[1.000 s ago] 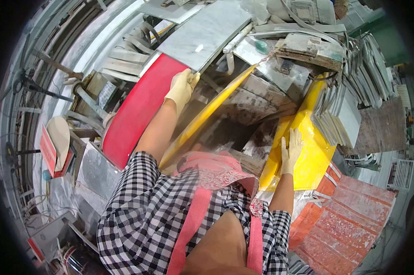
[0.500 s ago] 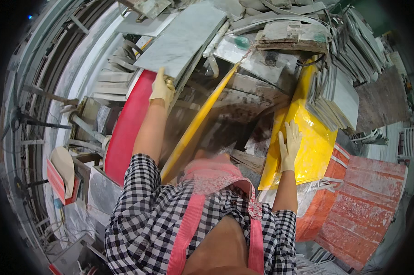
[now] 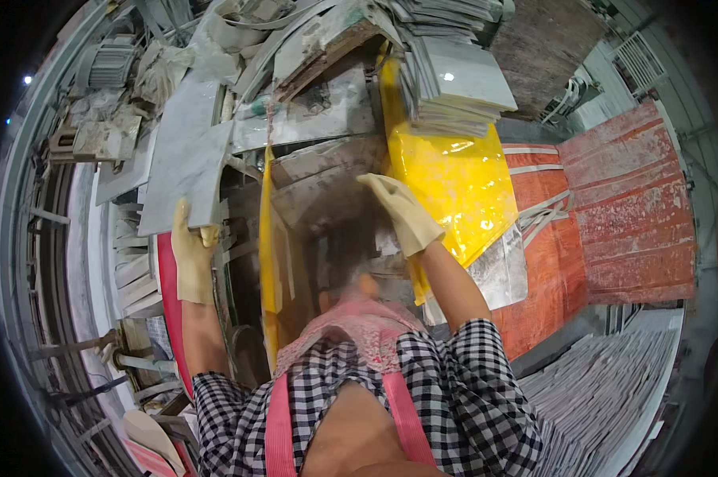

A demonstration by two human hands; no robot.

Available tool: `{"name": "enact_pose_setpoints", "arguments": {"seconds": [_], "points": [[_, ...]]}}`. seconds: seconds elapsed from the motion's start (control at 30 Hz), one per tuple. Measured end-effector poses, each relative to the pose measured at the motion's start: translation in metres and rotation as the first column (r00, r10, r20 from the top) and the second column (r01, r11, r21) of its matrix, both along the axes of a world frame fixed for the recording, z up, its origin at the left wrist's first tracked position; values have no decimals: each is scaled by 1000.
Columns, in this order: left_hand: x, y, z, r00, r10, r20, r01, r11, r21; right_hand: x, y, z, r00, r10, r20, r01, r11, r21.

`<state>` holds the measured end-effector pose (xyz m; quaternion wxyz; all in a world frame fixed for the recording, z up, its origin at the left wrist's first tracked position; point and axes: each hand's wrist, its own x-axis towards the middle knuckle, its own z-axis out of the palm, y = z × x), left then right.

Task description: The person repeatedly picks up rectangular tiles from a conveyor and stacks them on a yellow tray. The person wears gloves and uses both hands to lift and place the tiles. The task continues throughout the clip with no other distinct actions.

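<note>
A flat white-grey marble slab (image 3: 182,151) extends away from me at the left. My left hand (image 3: 194,262), in a cream glove, grips its near edge, one finger lying on top and the others curled at the corner. My gloved right hand (image 3: 403,213) hangs above a dark gap with its fingers stretched out and nothing in it. Beside that hand is a shiny yellow sheet (image 3: 454,183), draped below a stack of grey-white tiles (image 3: 462,75). A narrow yellow strip (image 3: 268,238) stands between my two arms.
A curved red panel (image 3: 168,294) runs beneath my left forearm. To the right are an orange cover (image 3: 542,238) with pale straps and a dusty red ribbed sheet (image 3: 633,215). Many thin tiles (image 3: 605,389) stand packed at the lower right. A worn board (image 3: 327,48) lies ahead.
The view has swung to the right. My right hand has come off the yellow sheet and moved left over the gap. My left hand keeps hold of the slab's edge.
</note>
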<state>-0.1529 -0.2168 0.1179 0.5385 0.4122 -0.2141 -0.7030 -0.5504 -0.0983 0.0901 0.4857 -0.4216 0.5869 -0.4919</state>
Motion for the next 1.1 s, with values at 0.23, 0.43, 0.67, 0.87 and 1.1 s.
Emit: {"name": "enact_pose_setpoints", "arguments": {"seconds": [0.23,0.43,0.67,0.87,1.1], "points": [[-157,52,77,927,-329,179,365,903,-229,78,-47,89,663,59,746,201,947,-253],[-229,32,93,324,-870,372,937,242,-251,-51,-15,129,591,-234,772,559,809,-183],[-301,-31,101,497,-851,172,859,452,-242,-167,17,147,676,-142,723,372,913,-168],[-346,-11,100,705,-702,99,704,676,-217,-193,-7,130,781,-300,548,463,867,-185],[-425,-48,119,842,-539,-15,522,823,-225,-275,-30,136,773,-626,102,581,634,-511]]}}
